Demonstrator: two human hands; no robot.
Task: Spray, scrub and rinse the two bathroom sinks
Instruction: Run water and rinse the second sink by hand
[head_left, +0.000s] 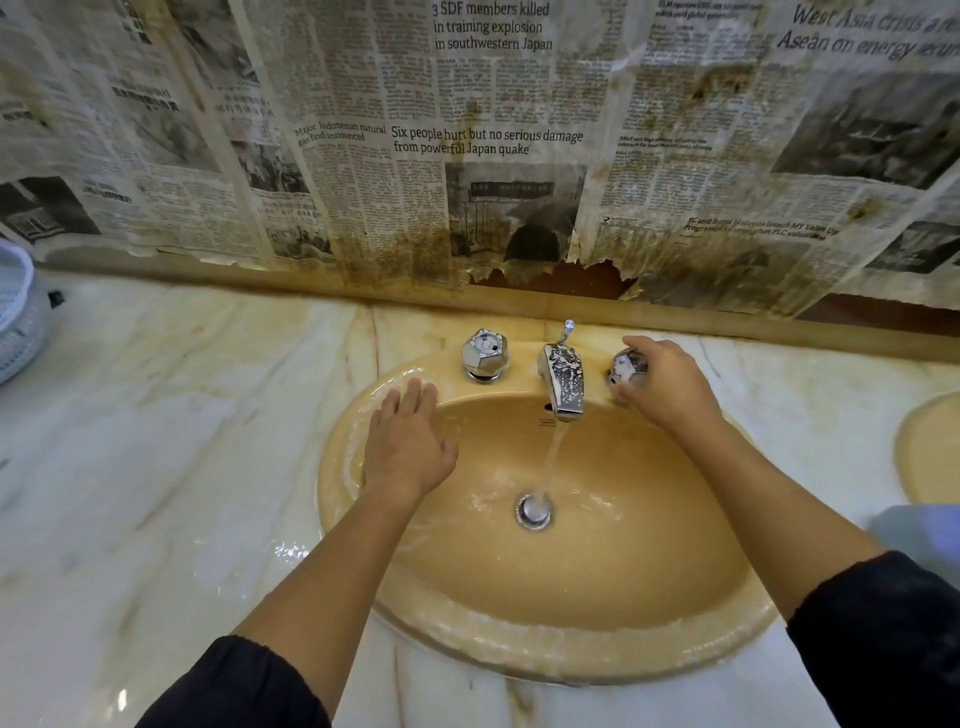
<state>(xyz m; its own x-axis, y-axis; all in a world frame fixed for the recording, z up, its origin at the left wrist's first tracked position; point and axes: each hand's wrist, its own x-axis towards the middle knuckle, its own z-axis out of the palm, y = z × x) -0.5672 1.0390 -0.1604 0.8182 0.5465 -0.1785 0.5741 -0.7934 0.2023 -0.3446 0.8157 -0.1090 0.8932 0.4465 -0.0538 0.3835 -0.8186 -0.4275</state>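
At the beige oval sink (597, 571) set in the marble counter (156, 441), the rinse step appears in hand: the right hand (660, 379) grips the right tap knob (626, 366) while water runs from the soapy chrome spout (563, 384) to the drain (533, 511). The left hand (408, 441) lies flat, fingers straight, on the wet left rim, and the second sink (930, 447) shows at far right. Next, probably sweep water around the foamy rim; newspaper (483, 140) above reads "Six people hurt but no serious damage from powerful Japan quake".

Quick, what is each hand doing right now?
Left hand: open, fingers flat on the wet sink rim.
Right hand: gripping the right tap knob; water runs from the spout.
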